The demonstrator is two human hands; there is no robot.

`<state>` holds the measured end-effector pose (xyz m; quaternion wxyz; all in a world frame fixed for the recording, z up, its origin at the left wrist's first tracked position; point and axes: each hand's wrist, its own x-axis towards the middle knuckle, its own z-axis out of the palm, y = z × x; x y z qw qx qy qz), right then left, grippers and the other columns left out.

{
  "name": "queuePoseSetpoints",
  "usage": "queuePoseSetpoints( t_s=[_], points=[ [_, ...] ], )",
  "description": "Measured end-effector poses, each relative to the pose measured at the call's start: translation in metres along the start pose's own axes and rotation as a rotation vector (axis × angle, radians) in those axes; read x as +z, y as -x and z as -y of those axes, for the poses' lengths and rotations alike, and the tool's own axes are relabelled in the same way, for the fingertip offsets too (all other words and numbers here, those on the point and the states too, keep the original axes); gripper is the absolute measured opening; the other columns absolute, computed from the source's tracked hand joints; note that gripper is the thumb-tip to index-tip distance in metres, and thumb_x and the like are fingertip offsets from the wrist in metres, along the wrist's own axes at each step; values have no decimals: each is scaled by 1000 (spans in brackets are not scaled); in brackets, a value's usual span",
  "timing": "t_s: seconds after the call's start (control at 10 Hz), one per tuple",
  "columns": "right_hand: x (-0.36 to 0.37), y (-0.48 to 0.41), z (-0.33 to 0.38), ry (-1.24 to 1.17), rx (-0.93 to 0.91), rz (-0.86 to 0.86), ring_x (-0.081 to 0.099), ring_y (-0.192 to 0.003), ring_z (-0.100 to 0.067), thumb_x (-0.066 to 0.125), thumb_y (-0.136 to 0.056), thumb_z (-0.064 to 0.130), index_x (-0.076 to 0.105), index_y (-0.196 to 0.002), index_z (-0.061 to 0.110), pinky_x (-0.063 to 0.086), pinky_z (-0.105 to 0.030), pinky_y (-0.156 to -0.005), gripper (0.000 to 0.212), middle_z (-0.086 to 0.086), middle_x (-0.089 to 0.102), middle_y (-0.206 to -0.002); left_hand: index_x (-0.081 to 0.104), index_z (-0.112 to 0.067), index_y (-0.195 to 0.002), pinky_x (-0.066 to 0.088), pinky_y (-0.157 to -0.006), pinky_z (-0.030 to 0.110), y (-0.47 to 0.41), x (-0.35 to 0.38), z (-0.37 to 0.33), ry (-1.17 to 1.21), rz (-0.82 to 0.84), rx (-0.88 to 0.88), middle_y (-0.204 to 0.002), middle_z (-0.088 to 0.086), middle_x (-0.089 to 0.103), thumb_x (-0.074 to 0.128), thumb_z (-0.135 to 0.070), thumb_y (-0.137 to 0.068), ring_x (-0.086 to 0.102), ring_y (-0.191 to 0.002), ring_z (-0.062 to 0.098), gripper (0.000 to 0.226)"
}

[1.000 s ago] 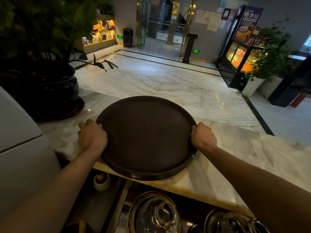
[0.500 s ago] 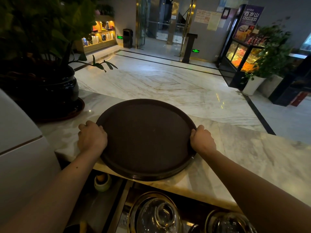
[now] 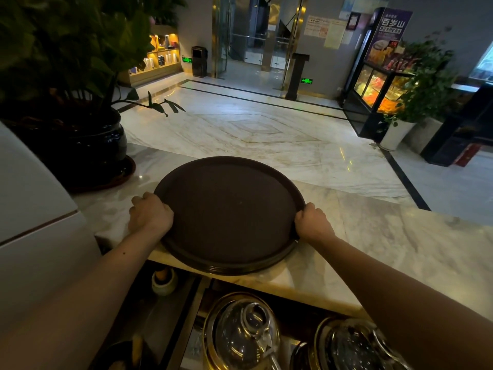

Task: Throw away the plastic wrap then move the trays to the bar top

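Observation:
A stack of round dark brown trays point(image 3: 229, 209) lies flat on the marble bar top point(image 3: 386, 236), its near edge overhanging the counter's front a little. My left hand point(image 3: 149, 213) grips the stack's left rim. On the opposite rim my right hand point(image 3: 313, 222) is closed. No plastic wrap is visible.
A large plant in a dark glazed pot point(image 3: 80, 145) stands on the bar top at left. A white appliance point(image 3: 34, 222) sits at the far left. Below the counter are glass-lidded pots point(image 3: 245, 332) and a small cup point(image 3: 164, 281). Beyond the bar lies the marble lobby floor.
The trays and both hands have stayed almost in place on the bar top; the stack settled slightly lower and nearer the front edge.

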<state>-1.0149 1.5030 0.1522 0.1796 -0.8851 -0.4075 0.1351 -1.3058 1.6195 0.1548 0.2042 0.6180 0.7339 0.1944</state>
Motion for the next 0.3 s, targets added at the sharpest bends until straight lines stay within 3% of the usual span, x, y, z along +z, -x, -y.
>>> queuePoseSetpoints(
  t_s=[0.2,0.3],
  points=[
    [-23,35,-1,78,-33,111,55,-89,-26,40,-97,27,43,-120,7,51,-40,-78,31,-14,56,-111,37,1,-134,45,-99,51,31,-19,6,-61,181,151,-136,25,38,51,-12,-89,47,-119,43,49],
    [-44,60,1,164,-143,129,56,-92,-26,45,-95,29,46,-123,10,47,-36,-73,34,-11,58,-116,34,-5,-138,45,-101,50,58,-33,7,-91,233,233,-136,24,38,51,-20,-89,47,-120,42,55]
  ],
)
